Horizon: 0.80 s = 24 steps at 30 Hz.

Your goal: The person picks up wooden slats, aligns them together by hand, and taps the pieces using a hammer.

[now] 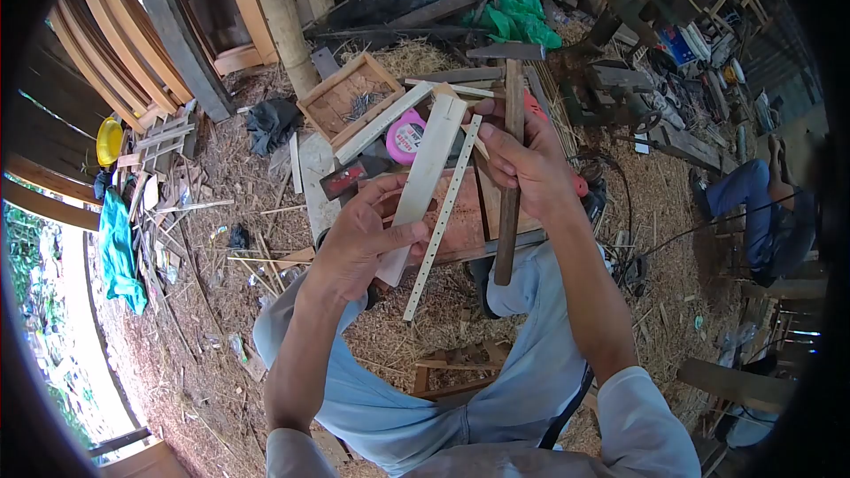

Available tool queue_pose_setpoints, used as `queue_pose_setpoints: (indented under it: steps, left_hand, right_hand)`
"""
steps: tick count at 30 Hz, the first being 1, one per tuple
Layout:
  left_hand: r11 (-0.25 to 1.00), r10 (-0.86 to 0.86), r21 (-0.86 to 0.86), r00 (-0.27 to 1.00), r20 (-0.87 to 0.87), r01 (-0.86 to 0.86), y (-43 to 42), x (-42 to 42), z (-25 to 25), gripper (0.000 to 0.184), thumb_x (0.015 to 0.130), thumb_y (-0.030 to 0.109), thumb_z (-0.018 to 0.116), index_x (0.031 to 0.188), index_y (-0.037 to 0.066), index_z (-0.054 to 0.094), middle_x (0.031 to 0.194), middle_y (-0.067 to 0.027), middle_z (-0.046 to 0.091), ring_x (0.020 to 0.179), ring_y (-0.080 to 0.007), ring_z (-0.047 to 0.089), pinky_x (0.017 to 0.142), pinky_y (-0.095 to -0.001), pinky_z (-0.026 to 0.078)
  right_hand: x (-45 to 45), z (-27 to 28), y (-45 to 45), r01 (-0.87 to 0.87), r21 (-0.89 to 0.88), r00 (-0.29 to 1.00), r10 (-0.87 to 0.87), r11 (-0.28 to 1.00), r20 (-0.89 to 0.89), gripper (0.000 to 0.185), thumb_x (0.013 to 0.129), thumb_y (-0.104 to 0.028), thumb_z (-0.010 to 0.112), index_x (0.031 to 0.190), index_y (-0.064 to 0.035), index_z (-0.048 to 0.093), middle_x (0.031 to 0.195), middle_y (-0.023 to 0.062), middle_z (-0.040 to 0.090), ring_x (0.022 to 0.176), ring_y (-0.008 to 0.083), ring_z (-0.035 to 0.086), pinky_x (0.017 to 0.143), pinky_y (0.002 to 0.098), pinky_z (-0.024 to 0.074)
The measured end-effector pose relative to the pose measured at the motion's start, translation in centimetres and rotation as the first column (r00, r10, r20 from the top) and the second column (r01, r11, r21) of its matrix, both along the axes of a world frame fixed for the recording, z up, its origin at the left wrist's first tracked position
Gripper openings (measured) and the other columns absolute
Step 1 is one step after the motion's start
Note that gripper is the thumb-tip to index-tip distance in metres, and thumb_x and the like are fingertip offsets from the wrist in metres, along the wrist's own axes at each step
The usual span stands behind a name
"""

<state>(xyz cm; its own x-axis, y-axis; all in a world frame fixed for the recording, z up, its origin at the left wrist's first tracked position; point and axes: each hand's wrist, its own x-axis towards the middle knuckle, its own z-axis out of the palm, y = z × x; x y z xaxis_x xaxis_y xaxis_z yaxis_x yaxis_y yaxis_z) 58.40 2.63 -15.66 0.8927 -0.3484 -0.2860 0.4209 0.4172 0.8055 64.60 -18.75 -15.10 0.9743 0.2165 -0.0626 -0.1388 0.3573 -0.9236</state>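
My left hand point(363, 235) is closed around the lower part of a pale wooden piece point(429, 159), thumb laid across its face. A narrow pale strip with a row of dark dots point(440, 226) slants beside that piece. Its upper end is pinched between the thumb and fingers of my right hand point(529, 159). The same hand also holds a hammer point(506, 239) by its wooden handle, head upward. Behind the wooden piece lies a pink tape measure point(405, 143), partly covered.
A wooden tray point(312, 115) holding nails sits at the far side of the low work surface point(319, 204). Wood shavings and scraps cover the ground. A power cord point(627, 204) runs on the right, where another person point(761, 221) sits. Curved timbers point(124, 26) lean at upper left.
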Motion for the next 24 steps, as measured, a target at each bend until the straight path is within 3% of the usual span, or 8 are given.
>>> queue_pose_setpoints:
  steps: [7,9,12,20,24]
  left_hand:
    - [1.0,-0.009,0.019,1.0,0.008,0.009,0.2,-0.01,-0.04,0.062,0.077,0.004,0.075,0.129,0.0,0.041,0.105,-0.0095,0.057,0.083,-0.0157,0.063,0.071,-0.0297,0.057]
    - [1.0,0.01,-0.007,0.999,-0.048,-0.01,0.3,0.03,-0.08,0.06,0.076,-0.001,0.073,0.128,-0.001,0.043,0.113,-0.0121,0.056,0.101,-0.0205,0.06,0.089,-0.0332,0.05]
    - [1.0,-0.008,0.012,0.998,-0.066,0.009,0.21,-0.02,0.46,0.061,0.076,0.001,0.074,0.128,-0.001,0.042,0.114,-0.0122,0.055,0.104,-0.0207,0.058,0.093,-0.0331,0.047]
    - [0.999,0.006,0.038,1.0,-0.017,-0.006,0.24,-0.02,0.22,0.062,0.076,0.003,0.075,0.128,-0.001,0.042,0.114,-0.0121,0.055,0.107,-0.0201,0.056,0.095,-0.033,0.045]
    - [0.998,0.015,0.054,0.999,-0.045,-0.013,0.07,-0.03,0.42,0.062,0.075,0.002,0.075,0.128,-0.002,0.042,0.114,-0.0124,0.056,0.107,-0.0199,0.056,0.095,-0.0329,0.045]
  right_hand:
    - [-0.09,0.22,0.02,-0.007,-0.003,1.0,0.007,1.0,0.004,0.03,0.088,-0.009,0.063,0.115,-0.0002,0.054,0.065,-0.0053,0.043,0.048,0.0012,0.036,0.041,0.018,0.0267]
    - [-0.05,0.06,-0.03,-0.014,-0.009,1.0,0.014,1.0,0.01,0.03,0.088,-0.009,0.063,0.115,0.0002,0.054,0.065,-0.0053,0.043,0.048,0.0012,0.036,0.041,0.018,0.0268]
    - [0.03,-0.19,-0.13,-0.021,-0.018,1.0,0.022,1.0,0.023,0.03,0.088,-0.009,0.063,0.115,0.001,0.054,0.066,-0.0054,0.044,0.049,0.0011,0.036,0.041,0.0178,0.0271]
    - [0.01,-0.07,-0.14,-0.005,-0.027,0.999,0.006,1.0,0.034,0.032,0.088,-0.011,0.065,0.116,0.002,0.055,0.067,-0.005,0.046,0.049,0.0008,0.037,0.042,0.0173,0.0274]
    - [-0.06,0.05,-0.07,-0.001,-0.053,0.999,0.003,0.999,0.039,0.035,0.085,-0.02,0.07,0.112,-0.0011,0.06,0.064,-0.0072,0.045,0.05,0.0006,0.038,0.041,0.018,0.0283]
